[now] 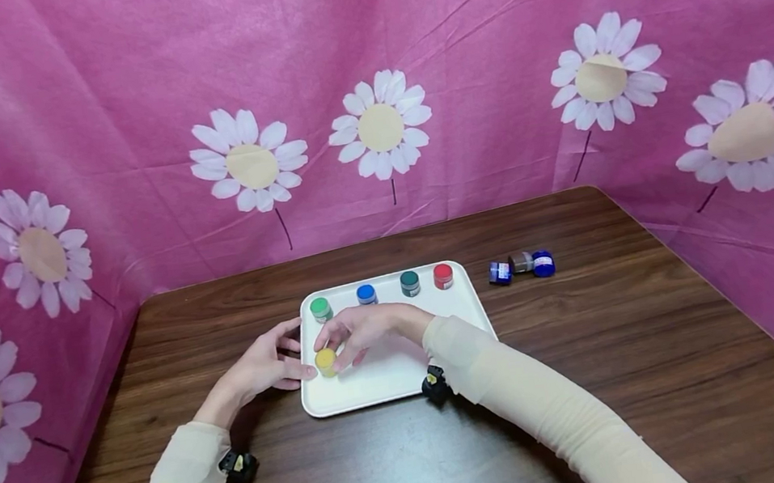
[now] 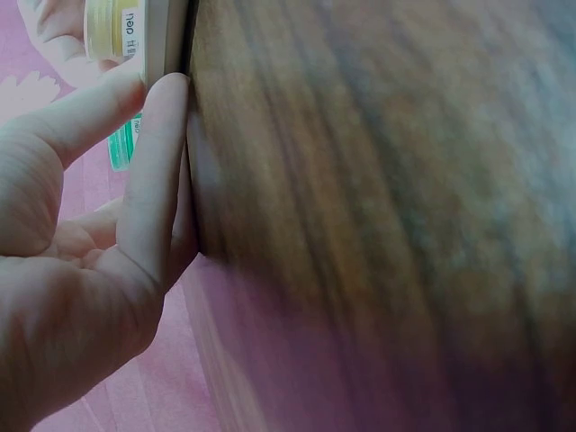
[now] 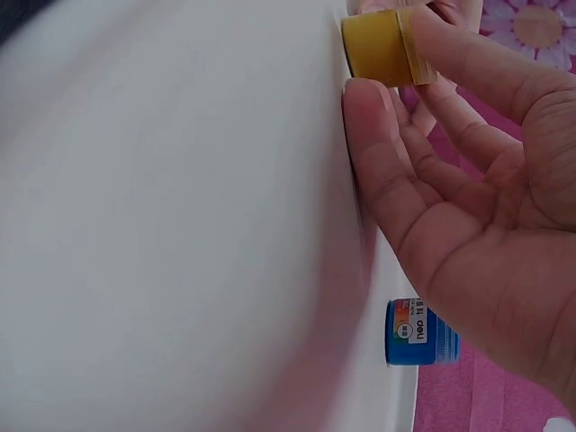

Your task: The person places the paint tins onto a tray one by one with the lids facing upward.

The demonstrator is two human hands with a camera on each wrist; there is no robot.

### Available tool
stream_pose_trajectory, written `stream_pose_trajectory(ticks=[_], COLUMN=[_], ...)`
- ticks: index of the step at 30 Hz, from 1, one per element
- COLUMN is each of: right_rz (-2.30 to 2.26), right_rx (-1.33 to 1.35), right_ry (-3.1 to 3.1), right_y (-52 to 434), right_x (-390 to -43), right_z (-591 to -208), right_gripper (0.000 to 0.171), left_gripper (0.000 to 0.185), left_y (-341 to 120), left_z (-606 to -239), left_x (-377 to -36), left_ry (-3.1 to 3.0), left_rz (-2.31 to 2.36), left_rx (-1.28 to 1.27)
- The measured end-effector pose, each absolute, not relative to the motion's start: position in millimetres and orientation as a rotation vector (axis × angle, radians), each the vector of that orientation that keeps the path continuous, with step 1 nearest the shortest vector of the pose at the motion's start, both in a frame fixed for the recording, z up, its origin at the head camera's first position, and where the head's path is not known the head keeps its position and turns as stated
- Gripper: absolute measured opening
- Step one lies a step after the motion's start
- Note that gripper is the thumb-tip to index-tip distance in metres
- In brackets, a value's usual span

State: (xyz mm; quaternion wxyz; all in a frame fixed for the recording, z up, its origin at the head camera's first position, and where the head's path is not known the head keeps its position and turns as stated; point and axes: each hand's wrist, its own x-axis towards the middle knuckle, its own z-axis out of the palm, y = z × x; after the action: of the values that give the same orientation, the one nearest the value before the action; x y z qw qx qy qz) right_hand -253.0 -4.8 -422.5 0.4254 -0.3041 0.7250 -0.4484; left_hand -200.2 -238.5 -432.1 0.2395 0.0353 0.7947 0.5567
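Note:
On a white tray (image 1: 384,385), a small yellow paint jar (image 1: 325,362) stands near the left edge. My right hand (image 1: 362,330) reaches across from the right and holds this jar, thumb at its lid and index finger beside its base in the right wrist view. At the tray's left side, my left hand (image 1: 267,363) grips the edge, thumb tip at the rim and fingers along the outer side. Along the tray's far side stand a light green jar (image 1: 321,309), a blue jar (image 1: 366,294), a dark green jar (image 1: 410,283) and a red jar (image 1: 443,276).
Right of the tray, two blue jars, one nearer (image 1: 500,273) and one farther (image 1: 543,263), lie with a brown jar (image 1: 521,262) on the dark wooden table (image 1: 623,308). A pink flowered cloth (image 1: 477,34) hangs round the table's back and sides.

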Motion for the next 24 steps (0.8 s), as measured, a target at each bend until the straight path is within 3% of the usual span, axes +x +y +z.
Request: stream_pose_trajectory(ticks=[13,24], right_rz=[-1.149,-1.256], right_rx=[-0.783,-0.692], right_ry=[1.773,1.71], right_y=[3.4,37.9], right_x=[-255.9,-259.4], right_z=[-417.9,-408.2], right_gripper=[0.042,0.044], left_gripper=[0.1,0.1], left_y=[-238.7,-237.5], left_z=[-431.5,-433.3], left_x=[-201.9,-201.2], left_ry=[2.186,2.188], left_rz=[1.516,1.502], left_rx=[0.098,0.08])
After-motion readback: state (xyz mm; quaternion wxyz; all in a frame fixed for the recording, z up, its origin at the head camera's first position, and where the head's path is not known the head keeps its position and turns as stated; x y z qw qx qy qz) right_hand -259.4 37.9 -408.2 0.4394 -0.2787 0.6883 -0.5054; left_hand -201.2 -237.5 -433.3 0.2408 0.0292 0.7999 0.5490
